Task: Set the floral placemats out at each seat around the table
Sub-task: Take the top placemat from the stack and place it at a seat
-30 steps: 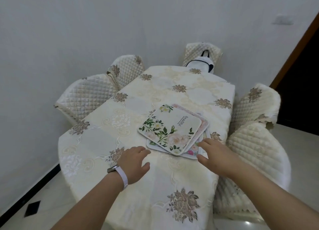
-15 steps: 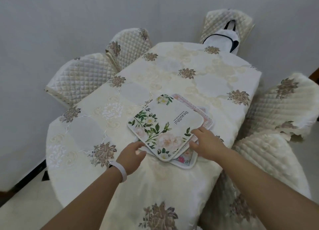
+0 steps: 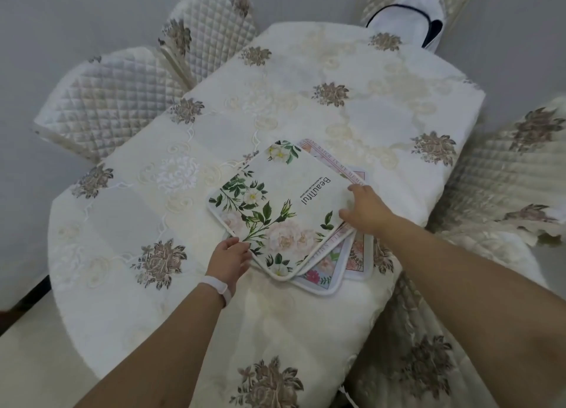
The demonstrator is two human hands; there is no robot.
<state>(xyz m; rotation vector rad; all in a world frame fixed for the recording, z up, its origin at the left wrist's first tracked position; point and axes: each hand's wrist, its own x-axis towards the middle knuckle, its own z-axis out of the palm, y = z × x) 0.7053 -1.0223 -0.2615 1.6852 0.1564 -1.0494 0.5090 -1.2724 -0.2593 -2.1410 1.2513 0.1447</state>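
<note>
Cream embroidered cloth covers the tabletop (image 3: 306, 101), dotted with brown flower motifs, and quilted chair covers ring it: two on the left (image 3: 101, 101), more on the right (image 3: 505, 177). At the far end I see a white bag with dark trim (image 3: 404, 12) sitting on a chair.

The floral placemats lie in a loose, fanned stack on the near right part of the tabletop, none of them set at a seat. The top placemat (image 3: 275, 205) is white with green leaves, pale roses and the word "Beautiful" printed on it. A pink-bordered mat (image 3: 343, 162) peeks out behind it, and other mats (image 3: 321, 277) show under its near corner.

My left hand (image 3: 228, 256), with a white wristband (image 3: 216, 286) on that wrist, pinches the top placemat's near left edge, thumb on top. My right hand (image 3: 364, 211) grips the same mat's right edge, fingers curled round it and thumb resting on the printed face.
</note>
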